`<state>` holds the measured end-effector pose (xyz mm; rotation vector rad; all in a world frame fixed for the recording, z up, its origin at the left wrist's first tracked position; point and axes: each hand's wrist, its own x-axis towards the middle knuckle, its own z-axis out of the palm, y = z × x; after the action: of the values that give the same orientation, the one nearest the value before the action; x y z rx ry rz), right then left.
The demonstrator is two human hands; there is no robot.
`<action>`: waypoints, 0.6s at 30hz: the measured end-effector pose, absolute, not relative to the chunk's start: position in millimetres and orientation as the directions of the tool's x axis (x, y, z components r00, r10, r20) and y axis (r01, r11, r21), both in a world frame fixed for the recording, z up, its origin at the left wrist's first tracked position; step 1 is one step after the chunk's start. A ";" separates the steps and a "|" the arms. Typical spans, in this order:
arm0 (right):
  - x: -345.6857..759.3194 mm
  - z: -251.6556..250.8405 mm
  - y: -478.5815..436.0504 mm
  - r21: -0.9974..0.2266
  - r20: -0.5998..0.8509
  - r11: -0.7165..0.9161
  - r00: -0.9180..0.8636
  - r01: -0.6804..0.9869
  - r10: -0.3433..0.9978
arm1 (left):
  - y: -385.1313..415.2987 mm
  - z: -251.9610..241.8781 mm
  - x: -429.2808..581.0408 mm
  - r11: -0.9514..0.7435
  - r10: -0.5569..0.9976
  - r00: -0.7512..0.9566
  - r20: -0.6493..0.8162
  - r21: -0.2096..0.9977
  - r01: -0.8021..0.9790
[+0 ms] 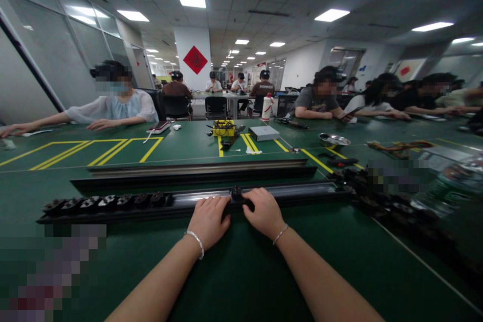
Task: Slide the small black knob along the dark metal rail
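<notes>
A long black metal channel (309, 192) with a shiny inner floor lies across the table in front of me. One small black block (236, 192) sits in it, between my two hands. My left hand (209, 221) is closed over the channel's near edge, its fingertips beside the block's left side and its thumb in front. From the other side, my right hand (264, 211) curls its fingers against the block's right side and the channel edge. A row of several similar blocks (123, 202), one or two with pale tops, fills the channel's left end.
Behind lie more black channel strips (196, 176). Many dark blocks (403, 211) are piled at the right, near a clear plastic bottle (453, 181). Farther back are a metal bowl (335, 139), a grey box (263, 133) and a yellow item with cables (224, 128). People (116, 103) sit around.
</notes>
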<state>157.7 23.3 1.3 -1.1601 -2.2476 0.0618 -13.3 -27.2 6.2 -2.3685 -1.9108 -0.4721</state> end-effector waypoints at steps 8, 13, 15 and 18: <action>158.0 2.0 23.0 -0.308 0.490 0.611 -0.429 0.730 0.759 | -26.7 5.1 -14.0 -0.236 0.940 0.190 0.284 0.140 0.961; 158.3 1.0 23.6 -0.294 0.489 0.615 -0.438 0.732 0.754 | -26.3 3.9 -14.8 -0.241 0.939 0.197 0.281 0.135 0.961; 158.4 0.8 24.2 -0.292 0.491 0.617 -0.439 0.730 0.752 | -26.0 3.8 -15.0 -0.243 0.939 0.199 0.280 0.132 0.961; 158.4 0.5 24.9 -0.293 0.499 0.617 -0.434 0.730 0.750 | -25.6 3.9 -15.1 -0.241 0.940 0.198 0.278 0.131 0.962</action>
<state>158.4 24.9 0.5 -1.1583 -2.2441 0.0442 -15.1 -25.6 3.9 -2.3747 -1.8886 -0.4652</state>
